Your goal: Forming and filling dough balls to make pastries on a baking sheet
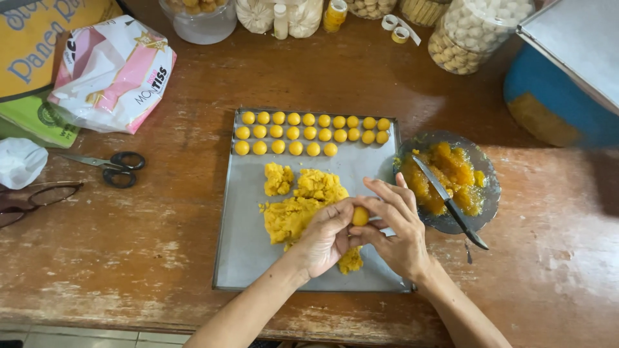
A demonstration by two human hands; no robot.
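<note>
I have a small yellow dough ball (360, 216) cupped between both hands just below the middle of the frame, over the lower part of the metal tray (245, 258). My left hand (327, 237) lies palm up beneath it, fingers curled around the ball, and my right hand (400, 232) closes over it from the right with the fingers laid across the top, so the two press lightly together on it.

To do this well, I judge the pressure should stay light and even, the palms circling so the ball comes out smooth and close in size to the finished balls (309, 133) lined in three rows along the tray's upper edge; the third row is only partly filled, with free space at its right end. The loose dough heap (303, 203) lies just left of my hands in the tray's middle, close by for the next pinch.

To the right of the tray a dark plate (490, 193) holds orange jam filling (445, 177) with a black-handled knife (448, 203) resting across it.

Most of the ball is covered by my fingers, so I cannot tell whether filling is sealed inside or whether its surface is cracked. A bit of dough sits half hidden under my left hand. The jars (474, 32) along the top edge and the blue container (554, 96) at upper right are cut off. Scissors (113, 164) and spectacles (39, 200) lie at the left.
</note>
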